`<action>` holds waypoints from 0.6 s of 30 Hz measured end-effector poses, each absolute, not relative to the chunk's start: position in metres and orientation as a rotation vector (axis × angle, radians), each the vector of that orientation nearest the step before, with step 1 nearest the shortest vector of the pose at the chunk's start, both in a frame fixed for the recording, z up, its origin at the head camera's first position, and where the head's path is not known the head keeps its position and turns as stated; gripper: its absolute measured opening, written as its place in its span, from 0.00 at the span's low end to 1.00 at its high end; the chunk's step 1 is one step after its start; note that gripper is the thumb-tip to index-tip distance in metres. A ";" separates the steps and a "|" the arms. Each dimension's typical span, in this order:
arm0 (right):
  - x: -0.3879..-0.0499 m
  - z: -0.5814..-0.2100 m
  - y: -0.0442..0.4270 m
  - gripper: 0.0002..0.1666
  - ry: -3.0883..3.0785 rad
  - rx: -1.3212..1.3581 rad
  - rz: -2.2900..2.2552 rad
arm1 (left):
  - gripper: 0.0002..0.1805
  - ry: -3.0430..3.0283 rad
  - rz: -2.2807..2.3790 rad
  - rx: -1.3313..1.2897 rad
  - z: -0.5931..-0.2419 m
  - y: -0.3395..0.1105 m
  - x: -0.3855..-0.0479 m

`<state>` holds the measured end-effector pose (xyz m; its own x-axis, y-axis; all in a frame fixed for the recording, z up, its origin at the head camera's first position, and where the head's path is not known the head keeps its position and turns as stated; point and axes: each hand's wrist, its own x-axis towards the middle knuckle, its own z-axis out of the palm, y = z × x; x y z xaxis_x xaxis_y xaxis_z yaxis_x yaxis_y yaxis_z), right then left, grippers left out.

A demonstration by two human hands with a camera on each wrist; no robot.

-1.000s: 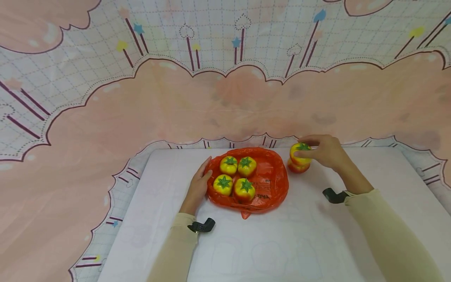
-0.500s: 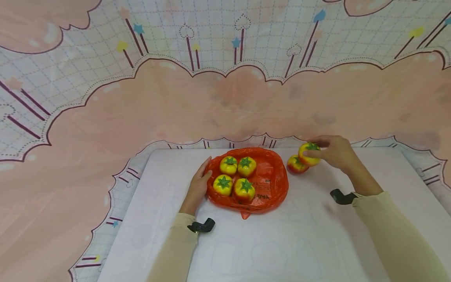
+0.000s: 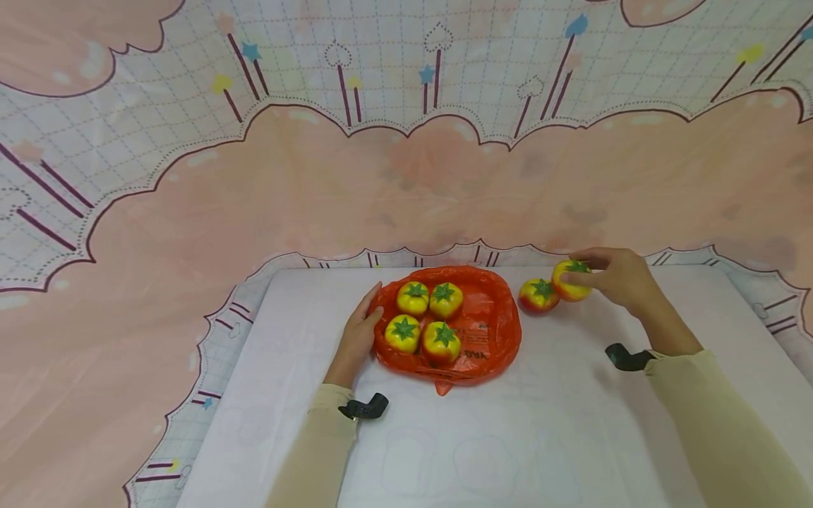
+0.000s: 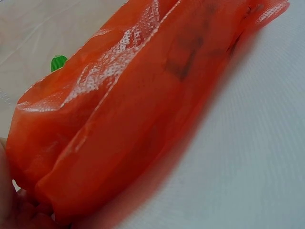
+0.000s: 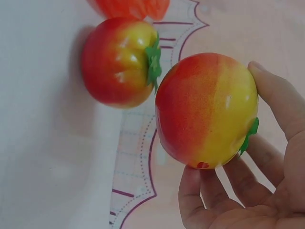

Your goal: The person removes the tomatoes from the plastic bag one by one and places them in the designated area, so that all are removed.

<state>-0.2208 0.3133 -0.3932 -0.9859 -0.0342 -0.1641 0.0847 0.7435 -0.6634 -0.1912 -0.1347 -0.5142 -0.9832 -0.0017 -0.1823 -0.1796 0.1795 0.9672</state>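
My right hand [image 3: 625, 279] holds a red and yellow toy tomato [image 5: 207, 112] with a green leaf top, thumb on one side and fingertips on the other. It is lifted a little off the table. Just left of it another toy tomato [image 3: 539, 295] sits on the table, leaf upward. An open red plastic bag [image 3: 489, 370], its rim rolled down, contains several similar tomatoes [image 3: 403, 333] toward its left side. At the bag's left rim my left hand [image 3: 357, 339] pinches the plastic, thumb inside. Close up, the left wrist view shows the bag's creased wall [image 4: 128, 119]; most fingers are hidden.
A white-covered table [image 3: 483, 451] lies under everything. Behind it hangs a printed pink and white cloth [image 3: 444, 190], close to the table's back edge. Each sleeve cuff carries a small black camera [image 3: 365, 406].
My right hand has moved the held tomato to the right, away from above the other tomato, which now shows fully. The left hand and the bag stay put.
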 end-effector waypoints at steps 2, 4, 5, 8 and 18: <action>-0.221 -0.395 0.316 0.49 2.768 0.053 -1.084 | 0.28 2.305 1.919 -0.176 -0.514 -0.135 -0.191; -0.221 -0.396 0.318 0.49 2.763 0.062 -1.091 | 0.28 2.310 1.917 -0.172 -0.514 -0.135 -0.191; -0.221 -0.398 0.320 0.50 2.762 0.065 -1.094 | 0.28 2.312 1.915 -0.171 -0.514 -0.134 -0.191; -0.224 -0.401 0.325 0.51 2.761 0.065 -1.090 | 0.28 2.313 1.917 -0.179 -0.513 -0.134 -0.191; -0.232 -0.406 0.336 0.50 2.785 0.041 -1.068 | 0.27 2.299 1.935 -0.205 -0.513 -0.131 -0.193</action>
